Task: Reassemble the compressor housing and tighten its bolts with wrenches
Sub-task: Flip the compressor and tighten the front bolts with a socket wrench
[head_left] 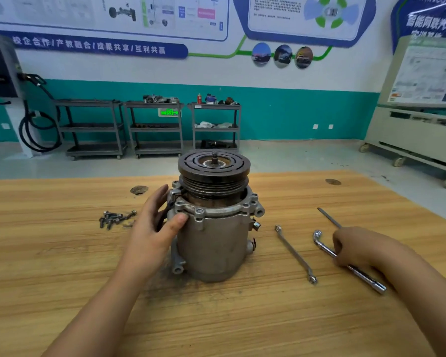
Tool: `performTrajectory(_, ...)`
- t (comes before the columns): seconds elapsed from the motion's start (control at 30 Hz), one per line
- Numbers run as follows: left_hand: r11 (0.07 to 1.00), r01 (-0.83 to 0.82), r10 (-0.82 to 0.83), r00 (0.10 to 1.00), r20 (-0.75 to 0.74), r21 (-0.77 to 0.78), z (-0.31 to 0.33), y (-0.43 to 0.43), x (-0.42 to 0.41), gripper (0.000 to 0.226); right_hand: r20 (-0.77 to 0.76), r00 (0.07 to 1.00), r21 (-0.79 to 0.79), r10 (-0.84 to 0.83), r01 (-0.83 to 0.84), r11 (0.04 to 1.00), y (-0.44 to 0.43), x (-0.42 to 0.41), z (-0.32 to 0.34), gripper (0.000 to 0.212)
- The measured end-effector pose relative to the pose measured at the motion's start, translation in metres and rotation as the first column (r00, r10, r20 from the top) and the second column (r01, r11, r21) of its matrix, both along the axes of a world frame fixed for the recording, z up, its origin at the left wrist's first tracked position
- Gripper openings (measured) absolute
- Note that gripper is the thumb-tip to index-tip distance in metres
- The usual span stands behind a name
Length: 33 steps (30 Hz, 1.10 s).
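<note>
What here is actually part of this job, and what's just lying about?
For the job: compressor, loose bolts, flat wrench, L-shaped socket wrench under the right hand.

Lying about: thin rod, untouched on the table; shelf carts by the far wall.

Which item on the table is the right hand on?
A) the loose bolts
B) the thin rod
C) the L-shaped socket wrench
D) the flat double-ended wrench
C: the right hand curls its fingers over the shaft of the L-shaped socket wrench; the flat double-ended wrench lies untouched beside it.
</note>
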<state>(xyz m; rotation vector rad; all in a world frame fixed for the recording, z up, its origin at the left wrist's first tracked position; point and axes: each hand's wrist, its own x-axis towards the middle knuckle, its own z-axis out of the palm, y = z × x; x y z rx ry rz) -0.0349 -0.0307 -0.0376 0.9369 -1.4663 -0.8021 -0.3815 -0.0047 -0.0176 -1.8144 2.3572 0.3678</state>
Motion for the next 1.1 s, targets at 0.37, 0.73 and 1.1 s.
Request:
performTrajectory(0.37, 0.998, -0.052, 0.052, 0.999, 0.009, 0.044, -0.006, -0.003, 0.003, 0.081, 0.16, 0.974, -0.48, 0.161, -0.065, 0.875, -0.012, 0.034, 0.018, 0.007)
performTrajectory(0.73, 0.953, -0.304, 0.297, 0.936, 0.19, 0.012, -0.016, -0.011, 0.029, 0.028, 0.85, 0.278, -0.506, 0.447, 0.669, 0.545, -0.038, 0.118, -0.005, 0.016)
performTrajectory(1.1, 0.733, -0.68, 0.421, 0.442, 0.792, -0.01, -0.02, -0.057, 0.076, 0.039, 0.869, -0.192, -0.214, 0.455, 0.685, 0.697, -0.029, 0.128, -0.016, 0.014)
